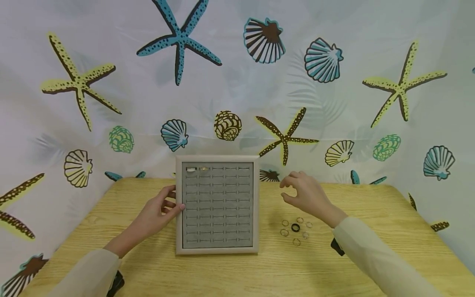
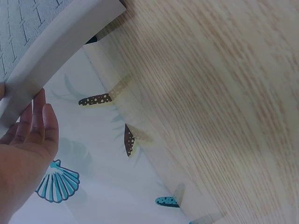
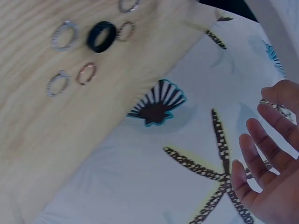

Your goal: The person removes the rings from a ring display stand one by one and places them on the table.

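Note:
A ring display tray (image 1: 217,251) with a pale frame and a grey slotted pad stands upright on the wooden table. Its top row holds a wide silver ring (image 1: 191,169) and a gold ring (image 1: 204,168). My left hand (image 1: 157,210) grips the tray's left side, thumb on the front and fingers behind the frame, as the left wrist view also shows. To the right of the tray, my right hand (image 1: 306,194) hovers with loosely curved fingers and nothing between them. Nearer to me than that hand, a black ring (image 1: 295,227) lies among several thin rings (image 1: 284,232).
The wooden table (image 1: 148,268) ends at the back against a white cloth (image 1: 230,90) printed with starfish and shells. More of this cloth hangs at both sides. In the right wrist view the thin silver ring (image 3: 58,84) lies beside a copper-coloured ring (image 3: 87,73).

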A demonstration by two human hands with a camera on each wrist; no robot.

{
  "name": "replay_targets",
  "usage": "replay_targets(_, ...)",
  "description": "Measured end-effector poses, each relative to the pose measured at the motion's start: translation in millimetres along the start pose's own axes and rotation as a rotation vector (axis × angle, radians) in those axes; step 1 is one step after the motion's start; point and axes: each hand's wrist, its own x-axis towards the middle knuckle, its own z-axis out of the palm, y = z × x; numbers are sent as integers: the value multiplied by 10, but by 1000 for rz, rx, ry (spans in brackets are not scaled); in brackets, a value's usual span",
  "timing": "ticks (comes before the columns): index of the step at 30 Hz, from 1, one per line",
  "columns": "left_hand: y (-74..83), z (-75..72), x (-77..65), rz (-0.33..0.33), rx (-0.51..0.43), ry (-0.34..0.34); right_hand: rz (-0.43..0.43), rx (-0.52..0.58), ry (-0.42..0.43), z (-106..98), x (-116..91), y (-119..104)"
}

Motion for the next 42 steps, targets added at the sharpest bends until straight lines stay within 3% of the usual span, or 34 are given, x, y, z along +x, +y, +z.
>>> replay_targets(11,4,3,-5,-7,2,0,-136,9,136,-146,273,-321)
replay_targets(22,-19,8,-3,9,12,6,-253,33,215,-84,514,-597)
replay_targets(34,-19,11,-1,15,16,12,-271,4,200,68,731,-901)
replay_targets(42,-19,14,1,10,11,11,-217,5,185,185,880,-1096)
